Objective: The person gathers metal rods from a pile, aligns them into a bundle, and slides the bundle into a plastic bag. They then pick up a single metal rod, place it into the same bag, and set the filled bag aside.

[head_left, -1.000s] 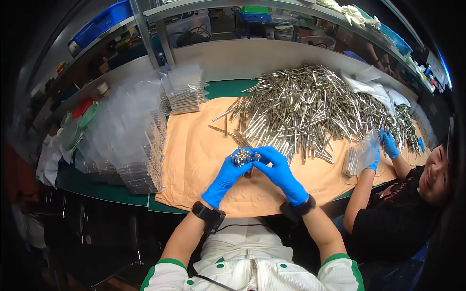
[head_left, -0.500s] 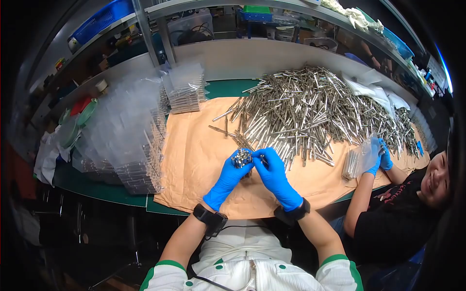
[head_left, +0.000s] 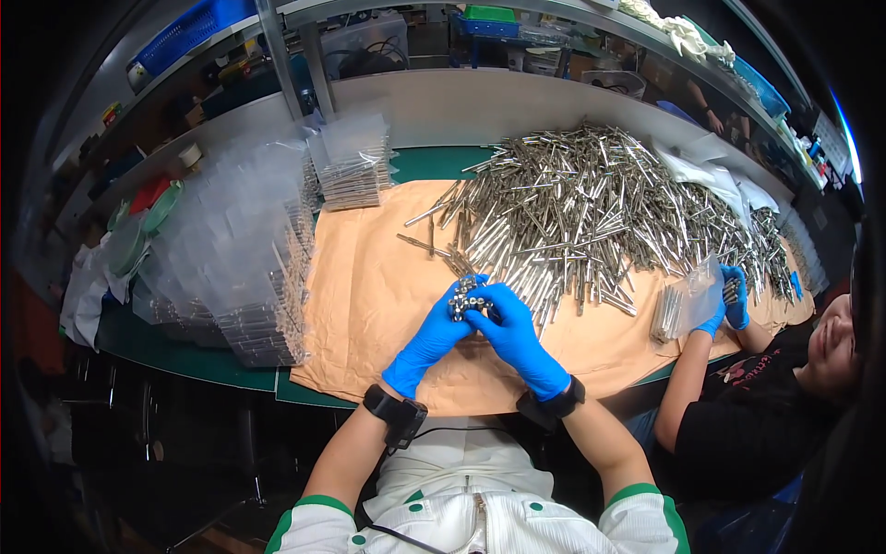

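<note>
In my blue-gloved left hand [head_left: 437,331] is a bundle of metal drill bits [head_left: 464,302], their bright round ends facing up toward me. My right hand [head_left: 513,329], gloved in the same blue, presses against the bundle's right side with bent fingers and thumb. Its grip is on bits at that edge; the far sides of the fingers are hidden. Just beyond both hands a large heap of loose drill bits [head_left: 572,212] spreads over brown paper [head_left: 360,277].
Stacks of clear bags [head_left: 231,249] filled with bits stand at left, with a smaller bagged stack [head_left: 351,166] behind. At right, a co-worker's gloved hands [head_left: 734,295] hold bits and a clear bag [head_left: 697,300]. A metal shelf frame [head_left: 318,74] rises at the back.
My right hand has shifted slightly left, closer onto the bundle, and the bundle has turned a little. The co-worker's far hand has lifted and now shows bits in it.
</note>
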`<act>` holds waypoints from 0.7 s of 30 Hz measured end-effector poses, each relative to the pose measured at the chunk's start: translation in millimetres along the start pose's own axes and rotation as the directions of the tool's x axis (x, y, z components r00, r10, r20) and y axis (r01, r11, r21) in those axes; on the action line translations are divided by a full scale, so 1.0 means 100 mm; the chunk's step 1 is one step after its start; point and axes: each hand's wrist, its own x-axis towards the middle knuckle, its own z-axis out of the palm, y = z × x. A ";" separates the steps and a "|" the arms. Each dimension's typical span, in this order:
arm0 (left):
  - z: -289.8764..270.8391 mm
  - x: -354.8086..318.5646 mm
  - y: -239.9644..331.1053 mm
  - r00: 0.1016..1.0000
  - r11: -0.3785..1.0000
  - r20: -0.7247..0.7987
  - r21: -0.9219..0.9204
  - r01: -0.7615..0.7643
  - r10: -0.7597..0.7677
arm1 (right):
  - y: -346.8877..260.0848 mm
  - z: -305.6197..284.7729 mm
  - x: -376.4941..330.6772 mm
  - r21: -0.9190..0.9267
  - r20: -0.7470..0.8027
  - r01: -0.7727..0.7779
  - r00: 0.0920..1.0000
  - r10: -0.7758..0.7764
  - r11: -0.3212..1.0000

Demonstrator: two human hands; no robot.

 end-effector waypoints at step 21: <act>-0.12 -0.01 0.04 0.995 0.991 0.033 0.092 0.093 -0.096 | -0.35 -0.47 0.46 0.453 0.099 -0.305 0.951 0.293 0.838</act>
